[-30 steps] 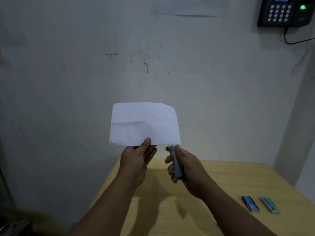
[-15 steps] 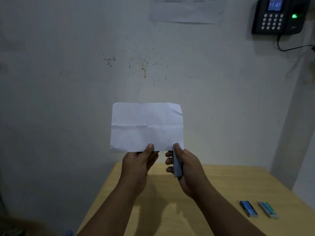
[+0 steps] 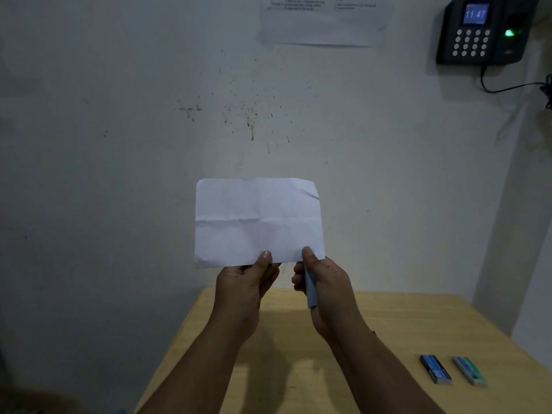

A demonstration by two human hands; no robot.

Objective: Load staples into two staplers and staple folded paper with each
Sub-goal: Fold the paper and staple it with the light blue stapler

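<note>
Folded paper (image 3: 259, 221): white, creased, held upright in the air above the tabletop's far edge, long axis left–right, flat face toward the camera. Bottom edge is the working edge; both hands grip there. Left hand (image 3: 243, 283): thumb on the near face, fingers (image 3: 270, 274) closed behind the sheet, pinching approx. mid-bottom. Right hand (image 3: 324, 286): fingers wrapped shut round a pale blue-grey stapler (image 3: 310, 289), thumb tip pressing at the paper's bottom right corner. Stapler long axis runs roughly vertical, nose up, meeting the sheet from below at that corner; whether the paper sits inside the mouth can't tell, thumb covers it. Key relation: the corner lies directly above the right-hand fingers, so the squeeze looks like the right hand's job, w/ the left only steadying. Tabletop (image 3: 397, 330): light wood, below the hands. Near right on it, well apart from the hands: two small staple boxes side by side, a blue box (image 3: 435, 369) and a green box (image 3: 469, 370). 2nd stapler not in view.
</note>
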